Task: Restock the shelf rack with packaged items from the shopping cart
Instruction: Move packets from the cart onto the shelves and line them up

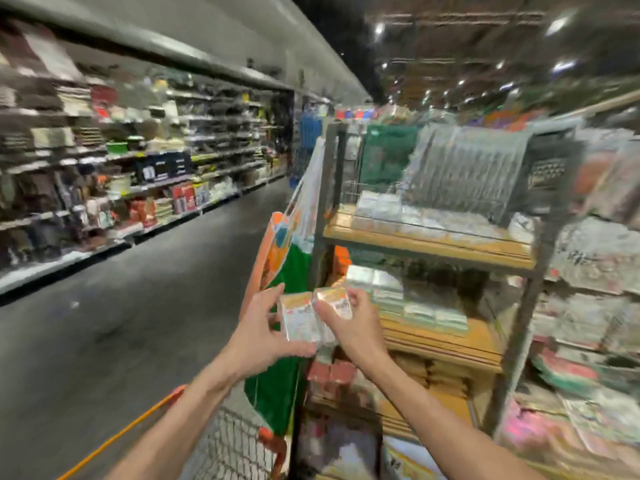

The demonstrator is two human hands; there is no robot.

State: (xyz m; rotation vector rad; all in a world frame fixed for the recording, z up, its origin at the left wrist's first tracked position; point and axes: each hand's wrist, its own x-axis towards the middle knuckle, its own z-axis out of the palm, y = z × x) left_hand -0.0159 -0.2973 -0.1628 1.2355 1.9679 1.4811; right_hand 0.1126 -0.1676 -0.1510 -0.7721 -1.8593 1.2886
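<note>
At lower centre, left hand [256,337] and right hand [349,329] clasp two packets [299,320] in curled fingers [273,299], squared together beside the shelf [446,337], evidently for placing.

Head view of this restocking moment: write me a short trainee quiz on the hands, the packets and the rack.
1. True or false: the left hand holds nothing.
2. The packets are: A) lying flat and untouched, B) held up in front of the shelf rack, C) falling.
3. Fill in: the right hand grips the ____.
Key: 1 false; 2 B; 3 packets.
</note>
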